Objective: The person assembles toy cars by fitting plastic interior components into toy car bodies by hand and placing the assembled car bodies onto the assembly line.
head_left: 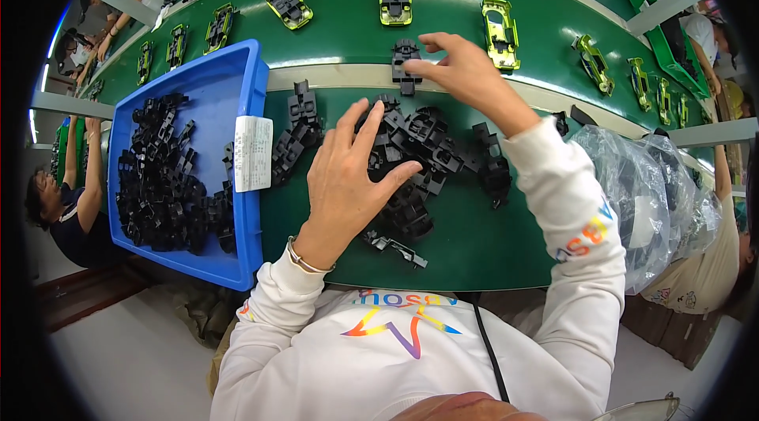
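Observation:
My left hand [345, 180] is open, fingers spread, over the left side of a pile of black plastic car chassis parts [431, 136] on the green table. Its thumb and fingers are apart with nothing between them. Farther off, my right hand [462, 71] reaches to a single black chassis part [405, 77] lying across the pale rail. The right thumb tip overlaps that part and the index finger stays apart from it; whether they touch, I cannot tell. One loose black-and-grey part [395, 249] lies near the front edge. Other black pieces [296, 130] lie left of my left hand.
A blue bin [257, 89] of black parts, with a white label, stands at left. Beyond the rail, yellow-green toy car bodies [500, 32] stand along the green belt [348, 33], some with black chassis inside. Clear plastic bags [644, 200] lie at right. Other people sit on both sides.

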The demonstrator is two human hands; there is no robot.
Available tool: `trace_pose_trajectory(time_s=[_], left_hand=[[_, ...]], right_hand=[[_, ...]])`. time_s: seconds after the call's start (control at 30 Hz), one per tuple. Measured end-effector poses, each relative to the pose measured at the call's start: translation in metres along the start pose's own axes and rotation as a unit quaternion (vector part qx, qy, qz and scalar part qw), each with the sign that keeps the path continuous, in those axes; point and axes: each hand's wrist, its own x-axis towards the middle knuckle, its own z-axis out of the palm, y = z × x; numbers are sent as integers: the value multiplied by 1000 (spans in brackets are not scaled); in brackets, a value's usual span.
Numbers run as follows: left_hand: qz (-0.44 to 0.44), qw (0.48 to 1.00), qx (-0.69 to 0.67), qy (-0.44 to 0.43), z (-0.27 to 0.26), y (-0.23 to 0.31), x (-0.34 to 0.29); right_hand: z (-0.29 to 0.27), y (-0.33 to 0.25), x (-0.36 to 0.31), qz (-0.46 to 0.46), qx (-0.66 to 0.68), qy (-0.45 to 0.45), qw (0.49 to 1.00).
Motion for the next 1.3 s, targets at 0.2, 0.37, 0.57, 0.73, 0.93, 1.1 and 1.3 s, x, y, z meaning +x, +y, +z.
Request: trace_pose_trajectory(time_s=[0.2, 0.37, 0.57, 0.73, 0.93, 1.1, 1.3], left_hand=[[-11, 993, -100, 59, -4, -11, -4], [-16, 971, -231, 65, -8, -21, -11], [-15, 956, -282, 73, -12, -24, -23], [-23, 951, -305, 50, -19, -15, -23], [-60, 904, -422, 31, -21, -12, -22], [-110, 734, -670, 21, -13, 9, -11], [-217, 568, -793, 15, -9, 22, -21]], right_hand=[[37, -2, 17, -50, -167, 42, 984], [3, 13, -17, -95, -77, 10, 992], [-40, 44, -39, -68, -51, 63, 994], [-34, 78, 8, 45, -282, 224, 932], [-58, 71, 25, 63, -154, 133, 977], [-29, -58, -76, -138, 89, -30, 986], [-25, -75, -167, -188, 12, 93, 978]])
